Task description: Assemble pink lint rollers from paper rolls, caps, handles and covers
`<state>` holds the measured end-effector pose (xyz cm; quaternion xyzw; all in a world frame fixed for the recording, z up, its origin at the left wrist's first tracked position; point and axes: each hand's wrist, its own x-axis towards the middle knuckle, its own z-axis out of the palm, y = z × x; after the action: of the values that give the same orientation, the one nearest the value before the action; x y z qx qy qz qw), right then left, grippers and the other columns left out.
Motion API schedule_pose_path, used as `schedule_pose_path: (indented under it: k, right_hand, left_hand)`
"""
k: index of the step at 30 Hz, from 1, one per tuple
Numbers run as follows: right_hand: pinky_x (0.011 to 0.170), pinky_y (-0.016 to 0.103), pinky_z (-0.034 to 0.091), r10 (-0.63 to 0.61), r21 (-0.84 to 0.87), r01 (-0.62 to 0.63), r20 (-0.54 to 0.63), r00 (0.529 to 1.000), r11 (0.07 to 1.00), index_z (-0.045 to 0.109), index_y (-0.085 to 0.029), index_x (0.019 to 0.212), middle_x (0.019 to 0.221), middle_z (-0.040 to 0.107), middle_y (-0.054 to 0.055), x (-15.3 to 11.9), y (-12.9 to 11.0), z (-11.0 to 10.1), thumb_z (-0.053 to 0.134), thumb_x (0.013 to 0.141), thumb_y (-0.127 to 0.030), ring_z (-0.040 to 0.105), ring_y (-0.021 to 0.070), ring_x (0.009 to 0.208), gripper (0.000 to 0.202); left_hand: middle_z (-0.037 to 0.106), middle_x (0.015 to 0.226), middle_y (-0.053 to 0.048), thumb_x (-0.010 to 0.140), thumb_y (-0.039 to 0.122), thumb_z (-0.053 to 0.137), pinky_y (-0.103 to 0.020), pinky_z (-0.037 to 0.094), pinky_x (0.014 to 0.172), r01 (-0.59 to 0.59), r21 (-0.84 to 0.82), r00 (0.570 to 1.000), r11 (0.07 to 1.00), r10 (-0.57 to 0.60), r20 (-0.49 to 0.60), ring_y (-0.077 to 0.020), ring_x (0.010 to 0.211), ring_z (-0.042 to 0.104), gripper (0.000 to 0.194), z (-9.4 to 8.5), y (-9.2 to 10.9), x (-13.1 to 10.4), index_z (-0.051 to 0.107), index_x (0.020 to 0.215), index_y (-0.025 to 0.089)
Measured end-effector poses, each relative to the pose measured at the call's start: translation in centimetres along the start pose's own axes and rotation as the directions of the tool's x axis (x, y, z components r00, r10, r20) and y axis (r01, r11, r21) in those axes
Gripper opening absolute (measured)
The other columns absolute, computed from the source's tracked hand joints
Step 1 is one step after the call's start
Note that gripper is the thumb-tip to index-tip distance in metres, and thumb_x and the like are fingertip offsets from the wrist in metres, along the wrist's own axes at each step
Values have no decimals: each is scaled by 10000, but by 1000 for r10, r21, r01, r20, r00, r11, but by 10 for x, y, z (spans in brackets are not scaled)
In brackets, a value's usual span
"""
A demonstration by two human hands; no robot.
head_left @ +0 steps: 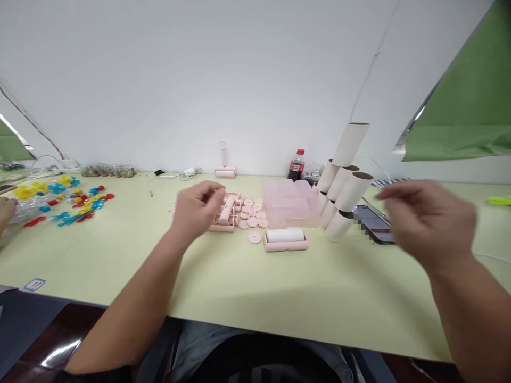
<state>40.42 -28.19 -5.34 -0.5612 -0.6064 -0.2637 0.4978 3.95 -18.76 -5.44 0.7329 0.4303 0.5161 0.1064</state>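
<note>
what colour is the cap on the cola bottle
The cap is red, best seen in the head view.

Your arms reach forward, set wide apart, both forearms bare. Your left forearm (138, 298) slants up and inward to your left hand (195, 211), its fingers bent and its thumb close beside the index finger. Your right forearm (471, 314) leans inward as it rises, and your right hand (435, 223) points left — fingers curled, thumb near them, the fingertips too blurred for you to tell whether they touch.
</note>
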Motion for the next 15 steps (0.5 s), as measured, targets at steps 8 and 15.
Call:
schedule_pose_path:
  k: [8, 15]
  right_hand:
    - [802, 420, 504, -474, 375, 292, 732, 489, 880, 609, -184, 1115, 1020, 674, 112, -33, -76, 40, 515, 884, -180, 594, 270, 956, 249]
    - [823, 463, 495, -311, 217, 263, 864, 396, 940, 600, -208, 1199, 1118, 654, 121, -46, -72, 67, 550, 847, -188, 580, 316, 1029, 356]
  left_hand:
    - [583, 607, 19, 782, 360, 596, -216, 391, 522, 263, 247, 931, 933, -178, -320, -100, 530, 479, 219, -76, -59, 29, 715, 811, 177]
    - [701, 794, -17, 757, 349, 572, -265, 440, 588, 432, 555, 847, 711, -532, 23, -166, 622, 602, 288, -78, -119, 0, 723, 962, 214]
